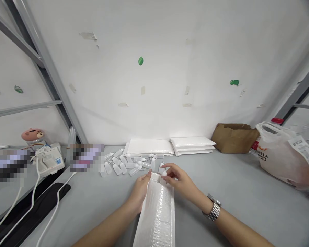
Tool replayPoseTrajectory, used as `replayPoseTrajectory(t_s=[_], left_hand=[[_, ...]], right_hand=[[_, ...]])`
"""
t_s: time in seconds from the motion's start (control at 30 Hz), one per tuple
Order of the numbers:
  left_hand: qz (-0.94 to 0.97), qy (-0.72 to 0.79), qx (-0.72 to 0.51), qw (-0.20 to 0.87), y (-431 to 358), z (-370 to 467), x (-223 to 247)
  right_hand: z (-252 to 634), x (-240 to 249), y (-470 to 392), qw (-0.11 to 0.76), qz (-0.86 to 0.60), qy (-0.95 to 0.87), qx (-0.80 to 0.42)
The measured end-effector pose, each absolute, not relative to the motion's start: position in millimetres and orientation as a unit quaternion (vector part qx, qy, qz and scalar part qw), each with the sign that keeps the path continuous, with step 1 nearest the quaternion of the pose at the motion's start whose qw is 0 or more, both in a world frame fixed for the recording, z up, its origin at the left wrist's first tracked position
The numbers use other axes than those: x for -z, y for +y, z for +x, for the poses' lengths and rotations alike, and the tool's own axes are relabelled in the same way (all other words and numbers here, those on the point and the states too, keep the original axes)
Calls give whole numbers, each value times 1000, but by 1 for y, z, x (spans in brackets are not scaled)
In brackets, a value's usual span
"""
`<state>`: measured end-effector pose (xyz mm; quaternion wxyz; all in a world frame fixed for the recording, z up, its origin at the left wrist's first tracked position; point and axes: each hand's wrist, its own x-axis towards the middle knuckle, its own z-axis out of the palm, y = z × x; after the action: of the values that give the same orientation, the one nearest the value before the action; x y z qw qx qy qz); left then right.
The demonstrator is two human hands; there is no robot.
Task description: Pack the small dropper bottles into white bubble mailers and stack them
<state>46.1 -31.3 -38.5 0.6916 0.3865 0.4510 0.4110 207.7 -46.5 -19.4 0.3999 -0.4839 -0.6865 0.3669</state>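
A white bubble mailer (159, 212) lies lengthwise in front of me, its open end facing away. My left hand (141, 189) grips the left edge of that mouth, thumb on top. At the right side of the opening, my right hand (176, 176) pinches a small translucent bottle (164, 173) between thumb and fingers; part of it is hidden. Beyond the mailer, several similar small capped bottles (123, 167) lie scattered on the grey table (98, 209).
Two stacks of white mailers, left (150, 146) and right (193, 143), rest by the wall. Further right are a brown paper bag (233, 139) and a white plastic bag (283, 157). White cables (57, 202), a power strip (50, 159) and a black case (45, 206) occupy the left.
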Motion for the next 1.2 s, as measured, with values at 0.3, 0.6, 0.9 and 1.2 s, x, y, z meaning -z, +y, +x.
replayPoseTrajectory(t_s=[0.3,0.6,0.9,1.2], left_hand=[[400,463,-426,667,-31,44,40],[399,478,-443,645,-28,44,42],[386,457,-435,673,-29,44,39],[378,486,-455,643,-26,42,36]], right_hand=[[206,20,-49,319,-515,-691,-395],[205,16,-52,300,-482,-735,-371],[203,24,-52,305,-497,-710,-394],[205,19,-52,325,-485,-703,-405]])
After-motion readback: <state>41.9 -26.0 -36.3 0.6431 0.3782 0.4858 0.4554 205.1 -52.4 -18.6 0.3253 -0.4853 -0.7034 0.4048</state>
